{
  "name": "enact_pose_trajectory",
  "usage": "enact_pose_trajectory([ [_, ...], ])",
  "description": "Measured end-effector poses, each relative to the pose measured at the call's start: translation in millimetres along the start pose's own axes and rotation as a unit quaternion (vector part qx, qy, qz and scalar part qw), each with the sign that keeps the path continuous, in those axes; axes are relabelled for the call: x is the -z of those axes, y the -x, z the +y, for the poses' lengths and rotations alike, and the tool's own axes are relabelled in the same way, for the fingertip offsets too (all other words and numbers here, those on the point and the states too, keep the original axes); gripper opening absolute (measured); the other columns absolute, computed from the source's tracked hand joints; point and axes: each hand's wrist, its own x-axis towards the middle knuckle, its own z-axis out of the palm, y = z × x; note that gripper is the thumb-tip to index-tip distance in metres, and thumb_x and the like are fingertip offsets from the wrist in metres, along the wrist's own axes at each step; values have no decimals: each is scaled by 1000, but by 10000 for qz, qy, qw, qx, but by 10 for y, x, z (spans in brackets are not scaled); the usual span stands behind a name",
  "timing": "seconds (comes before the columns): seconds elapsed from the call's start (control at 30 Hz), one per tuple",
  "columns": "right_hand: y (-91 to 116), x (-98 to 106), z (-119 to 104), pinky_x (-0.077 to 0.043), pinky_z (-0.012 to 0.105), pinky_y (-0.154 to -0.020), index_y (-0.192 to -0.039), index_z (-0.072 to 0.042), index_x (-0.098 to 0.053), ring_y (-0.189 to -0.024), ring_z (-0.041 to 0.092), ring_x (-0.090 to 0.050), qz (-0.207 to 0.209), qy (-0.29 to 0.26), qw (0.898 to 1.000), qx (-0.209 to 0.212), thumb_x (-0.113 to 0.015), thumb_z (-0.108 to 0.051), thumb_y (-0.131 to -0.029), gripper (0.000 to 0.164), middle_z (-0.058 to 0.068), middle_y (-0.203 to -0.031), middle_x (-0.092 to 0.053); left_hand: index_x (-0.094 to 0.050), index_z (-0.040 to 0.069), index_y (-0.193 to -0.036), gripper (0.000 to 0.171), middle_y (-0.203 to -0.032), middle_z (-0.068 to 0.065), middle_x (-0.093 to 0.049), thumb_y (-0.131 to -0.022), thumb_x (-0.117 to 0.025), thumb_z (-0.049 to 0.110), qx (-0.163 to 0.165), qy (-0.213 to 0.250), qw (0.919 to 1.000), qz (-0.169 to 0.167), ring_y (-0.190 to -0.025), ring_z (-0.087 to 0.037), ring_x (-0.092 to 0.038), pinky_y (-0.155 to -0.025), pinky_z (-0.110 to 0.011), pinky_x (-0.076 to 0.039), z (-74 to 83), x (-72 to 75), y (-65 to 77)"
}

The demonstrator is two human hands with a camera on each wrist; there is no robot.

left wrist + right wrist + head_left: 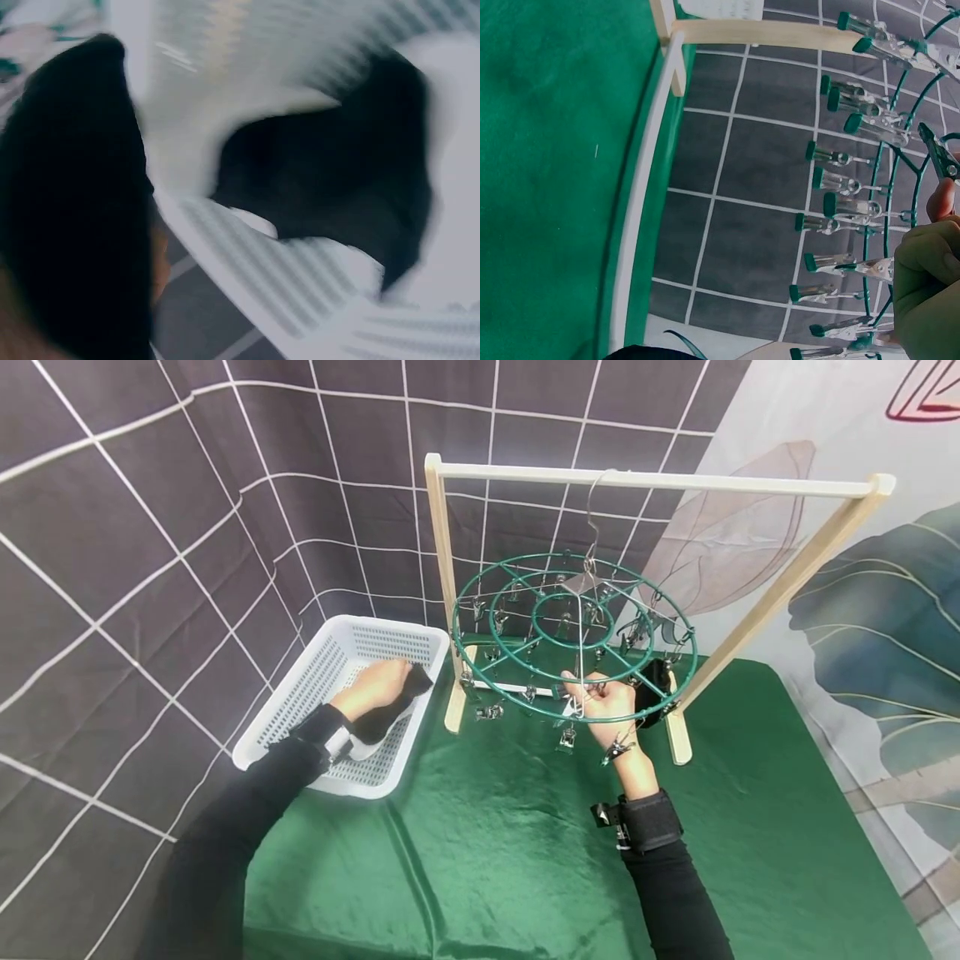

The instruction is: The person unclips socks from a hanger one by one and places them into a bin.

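Note:
My left hand [377, 683] is over the white basket and grips a black sock [418, 680]. The sock's rounded end fills the left side of the left wrist view, hiding most of the fingers. Another black cloth piece [330, 165], blurred and with white beside it, lies in the basket. My right hand [611, 706] is at the near rim of the round green clip hanger [495, 672]. Its thumb and fingers pinch a green-tipped clip [939, 154]. A black item [651, 687] hangs at the hanger's right side, partly hidden behind the rim.
The hanger hangs by its hook [594, 518] from a wooden rack [525, 472]. Several clear clips [836, 180] dangle from its rings. The white slotted basket [442, 647] stands left of the rack on a green cloth [510, 860]. A grey checked curtain [360, 443] stands behind.

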Motion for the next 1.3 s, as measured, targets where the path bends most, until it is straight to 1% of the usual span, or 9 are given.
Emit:
enact_pose_trajectory([
  [0.1, 1, -3, -12, -25, 23, -45, -56, -9, -59, -42, 5, -34, -88, -52, 9999, -53, -74, -25, -83, 34, -1, -45, -46, -59, -2, -102, 33, -90, -21, -63, -102, -34, 20, 60, -382, 9992, -56, -84, -39, -63, -72, -50, -52, -222, -81, -30],
  [0.27, 11, -18, -34, -26, 24, -46, -56, -9, -57, -43, 8, -35, -238, -42, 9997, -104, -74, -26, -83, 36, -2, -45, -44, -56, -7, -108, 38, -96, -26, -63, -102, -31, 22, 57, -810, 9967, -58, -93, -45, -62, -79, -54, -50, -557, -328, -80],
  [0.47, 18, -40, -8, -27, 25, -48, -55, -10, -57, -44, 11, -34, -190, 149, 9997, 32, -76, -23, -80, 34, -5, -43, -39, -50, -11, -115, 50, -97, -31, -63, -102, -24, 29, 602, -1168, 9913, 37, -93, -47, -62, -77, -56, -50, -769, -530, -99],
  [0.53, 20, -46, 7, -26, 25, -49, -54, -10, -55, -43, 12, -33, -184, 180, 9996, 83, -76, -24, -79, 35, -5, -42, -36, -49, -11, -117, 52, -97, -32, -62, -102, -24, 31, 719, -1141, 9909, 41, -92, -48, -62, -76, -56, -50, -797, -580, -103],
  [0.77, 34, -36, -4, -27, 28, -51, -56, -10, -52, -46, 15, -32, -296, 195, 9994, -11, -73, -28, -82, 37, -4, -45, -32, -42, -10, -126, 56, -92, -32, -62, -101, -21, 36, 833, -1011, 9914, 62, -84, -47, -63, -70, -55, -52, -823, -749, -137],
  [0.97, 35, -27, -17, -25, 30, -51, -58, -11, -49, -47, 17, -29, -400, 330, 9986, -120, -68, -34, -86, 41, -6, -47, -25, -42, -9, -122, 51, -93, -32, -62, -101, -23, 34, 921, -741, 9928, 172, -85, -48, -63, -71, -55, -51, -832, -783, -160],
  [1.17, 28, -32, -18, -22, 29, -51, -59, -12, -48, -47, 16, -26, -353, 428, 9984, -70, -69, -32, -85, 40, -6, -48, -24, -41, -9, -122, 52, -94, -32, -62, -100, -21, 34, 930, -725, 9929, 126, -85, -48, -63, -71, -55, -51, -819, -765, -176],
  [1.23, 27, -33, -19, -21, 29, -50, -58, -12, -46, -46, 15, -25, -285, 397, 9988, -19, -71, -30, -84, 41, -7, -48, -23, -44, -10, -117, 49, -93, -32, -61, -100, -25, 32, 847, -806, 9928, 278, -85, -48, -62, -72, -55, -51, -771, -732, -189],
  [1.3, 27, -34, -21, -20, 29, -49, -56, -11, -44, -46, 14, -24, -210, 325, 9992, 34, -72, -28, -83, 42, -7, -47, -24, -49, -9, -111, 40, -93, -30, -61, -98, -34, 26, 585, -881, 9918, 714, -88, -46, -61, -74, -55, -50, -686, -676, -215],
])
